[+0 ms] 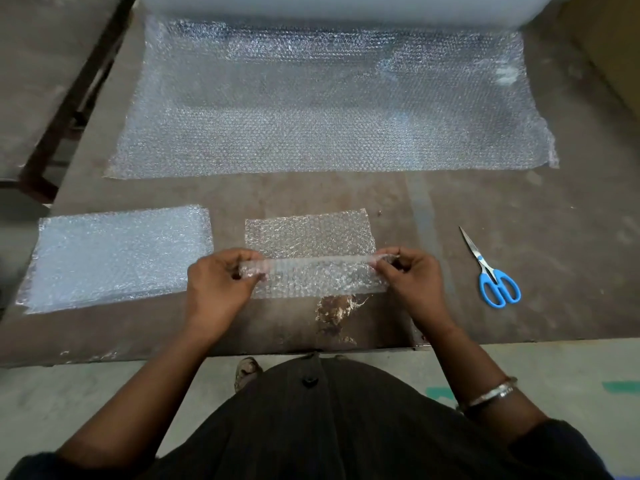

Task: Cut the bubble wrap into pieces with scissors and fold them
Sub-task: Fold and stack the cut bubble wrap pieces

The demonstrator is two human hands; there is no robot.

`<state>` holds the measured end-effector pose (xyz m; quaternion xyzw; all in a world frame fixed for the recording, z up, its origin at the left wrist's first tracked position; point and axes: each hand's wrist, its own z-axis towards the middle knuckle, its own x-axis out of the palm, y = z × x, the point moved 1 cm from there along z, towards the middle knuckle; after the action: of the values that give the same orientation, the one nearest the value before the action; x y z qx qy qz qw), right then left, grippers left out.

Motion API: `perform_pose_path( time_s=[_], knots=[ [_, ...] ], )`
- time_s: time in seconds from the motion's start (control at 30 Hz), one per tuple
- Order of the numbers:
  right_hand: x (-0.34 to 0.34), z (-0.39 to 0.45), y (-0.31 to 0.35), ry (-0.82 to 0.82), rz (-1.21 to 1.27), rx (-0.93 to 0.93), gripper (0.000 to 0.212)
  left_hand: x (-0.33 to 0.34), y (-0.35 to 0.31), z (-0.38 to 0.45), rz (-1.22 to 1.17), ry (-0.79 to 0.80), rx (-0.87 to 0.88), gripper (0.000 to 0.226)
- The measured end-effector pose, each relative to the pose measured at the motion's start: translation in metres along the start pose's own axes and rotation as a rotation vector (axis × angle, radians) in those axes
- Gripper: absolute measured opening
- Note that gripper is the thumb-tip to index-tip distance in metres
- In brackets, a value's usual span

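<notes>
A small cut piece of bubble wrap lies on the brown table in front of me, its near edge lifted and bent over into a fold. My left hand pinches the left end of that fold and my right hand pinches the right end. Left of it sits a stack of folded bubble wrap pieces. A large sheet of bubble wrap runs out flat from the roll at the table's far side. Blue-handled scissors lie shut on the table to the right of my right hand.
The table's front edge runs just before my body, with a chipped patch in its surface below the piece. A dark bench or frame stands at the far left. Grey floor with green tape marks lies below.
</notes>
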<state>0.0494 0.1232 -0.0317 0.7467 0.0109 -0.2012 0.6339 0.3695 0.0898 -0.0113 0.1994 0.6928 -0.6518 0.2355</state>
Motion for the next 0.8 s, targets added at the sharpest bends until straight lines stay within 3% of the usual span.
perform_pose_path(
  time_s=[0.1, 0.33, 0.47, 0.67, 0.8],
  knots=[
    [0.01, 0.028, 0.001, 0.009, -0.018, -0.019, 0.018, 0.0, -0.003, 0.026, -0.009, -0.011, 0.0, 0.025],
    [0.037, 0.073, 0.0, -0.076, -0.172, -0.017, 0.043, 0.006, -0.004, 0.056, 0.116, -0.07, -0.094, 0.042],
    [0.048, 0.079, -0.003, -0.109, -0.193, -0.009, 0.043, 0.011, -0.003, 0.062, 0.127, -0.082, -0.104, 0.043],
    [0.046, 0.07, -0.009, -0.09, -0.374, -0.096, 0.045, 0.02, 0.0, 0.06, 0.201, -0.04, 0.004, 0.069],
    [0.042, 0.046, 0.005, -0.16, -0.735, -0.389, 0.056, 0.025, -0.011, 0.049, 0.432, -0.127, 0.244, 0.073]
  ],
)
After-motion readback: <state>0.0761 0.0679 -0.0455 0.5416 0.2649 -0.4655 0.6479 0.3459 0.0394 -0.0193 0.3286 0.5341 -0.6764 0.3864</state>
